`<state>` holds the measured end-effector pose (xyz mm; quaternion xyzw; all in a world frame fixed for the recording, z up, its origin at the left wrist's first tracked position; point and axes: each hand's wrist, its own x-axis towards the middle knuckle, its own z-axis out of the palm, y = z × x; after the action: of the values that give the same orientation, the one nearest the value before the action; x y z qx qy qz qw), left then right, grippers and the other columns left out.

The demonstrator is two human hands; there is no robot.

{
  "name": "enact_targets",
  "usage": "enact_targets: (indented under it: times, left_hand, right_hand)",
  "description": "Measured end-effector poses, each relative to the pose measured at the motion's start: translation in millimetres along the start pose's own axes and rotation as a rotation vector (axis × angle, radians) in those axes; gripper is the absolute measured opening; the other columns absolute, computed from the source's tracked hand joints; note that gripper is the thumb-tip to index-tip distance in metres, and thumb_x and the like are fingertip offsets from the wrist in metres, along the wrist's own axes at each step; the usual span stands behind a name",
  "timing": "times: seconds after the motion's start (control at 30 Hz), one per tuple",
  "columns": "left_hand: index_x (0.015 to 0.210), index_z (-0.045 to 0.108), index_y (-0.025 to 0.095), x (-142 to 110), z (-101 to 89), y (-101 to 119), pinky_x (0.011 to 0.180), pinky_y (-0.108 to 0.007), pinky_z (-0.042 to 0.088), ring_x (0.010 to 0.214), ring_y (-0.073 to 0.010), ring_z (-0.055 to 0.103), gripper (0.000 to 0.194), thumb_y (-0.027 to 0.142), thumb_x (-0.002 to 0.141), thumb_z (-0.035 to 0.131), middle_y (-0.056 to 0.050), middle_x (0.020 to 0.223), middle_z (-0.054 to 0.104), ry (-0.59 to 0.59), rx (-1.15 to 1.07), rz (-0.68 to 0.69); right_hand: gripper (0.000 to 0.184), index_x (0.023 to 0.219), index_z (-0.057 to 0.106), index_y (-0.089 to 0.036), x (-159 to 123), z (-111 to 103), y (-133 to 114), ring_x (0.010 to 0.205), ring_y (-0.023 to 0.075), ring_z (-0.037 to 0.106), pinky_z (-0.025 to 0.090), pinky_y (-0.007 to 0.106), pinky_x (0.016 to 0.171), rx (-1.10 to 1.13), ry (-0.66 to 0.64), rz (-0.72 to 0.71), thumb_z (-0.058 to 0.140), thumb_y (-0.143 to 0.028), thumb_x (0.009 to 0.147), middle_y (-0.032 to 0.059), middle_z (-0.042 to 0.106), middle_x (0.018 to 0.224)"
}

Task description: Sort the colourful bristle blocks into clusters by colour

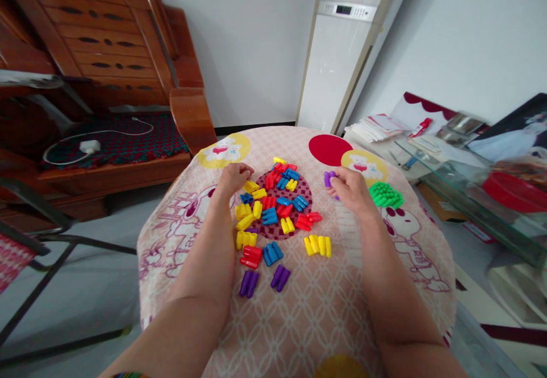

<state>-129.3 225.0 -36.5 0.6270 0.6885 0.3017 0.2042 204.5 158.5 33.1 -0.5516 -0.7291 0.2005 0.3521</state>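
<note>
My right hand point(349, 189) grips a purple plastic piece point(328, 178) made of joined finger-shaped tubes, over the right side of the round table. Some purple also shows just below its fingers. Across the table, my left hand point(233, 177) has its fingers curled together at the left edge of the loose pieces; whether anything is in them is hidden. Close by it lie yellow pieces point(251, 186). Red pieces point(251, 257), blue pieces point(272, 253) and more yellow ones point(317, 246) spread over the middle. Two purple pieces point(280, 278) lie nearest me. Right of my right hand sits a bunch of green pieces point(386, 194).
A patterned cloth point(316, 315) covers the round table. Beyond it stand a wooden bench point(109, 41) at left and a tall white cabinet unit point(337, 59). A glass shelf point(465, 212) with papers and a red bowl point(519, 190) flanks the right side.
</note>
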Motion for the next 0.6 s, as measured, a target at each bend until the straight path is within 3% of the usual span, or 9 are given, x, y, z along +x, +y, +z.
enact_targets:
  times: [0.17,0.27,0.6]
  left_hand:
    - [0.091,0.078,0.017,0,0.4,1,0.065,-0.023,0.045,0.073,-0.0182,0.065,0.03,0.021,0.073,0.054,-0.006,0.083,0.076,0.006,0.032,0.017]
    - [0.093,0.078,0.016,0,0.6,3,0.065,-0.023,0.044,0.072,-0.0178,0.065,0.031,0.022,0.074,0.054,-0.007,0.084,0.076,0.001,0.067,0.028]
    - [0.101,0.077,0.015,-4,-0.5,8,0.065,-0.023,0.043,0.077,-0.0183,0.065,0.035,0.022,0.078,0.052,-0.007,0.091,0.077,-0.021,0.144,0.009]
  right_hand:
    - [0.016,0.075,0.069,-0.016,1,-44,37,0.071,0.0189,0.065,0.048,0.027,0.065,-0.078,0.215,0.057,0.059,-0.028,0.073,0.0045,0.069,0.071]
    - [0.017,0.072,0.071,-0.015,-3,-58,54,0.07,0.0214,0.067,0.049,0.029,0.064,-0.156,0.253,0.183,0.065,-0.029,0.065,0.0062,0.071,0.068]
    - [0.025,0.08,0.076,-0.016,-6,-50,93,0.061,0.018,0.065,0.05,0.025,0.053,0.018,0.0,0.351,0.064,-0.021,0.059,0.0042,0.074,0.073]
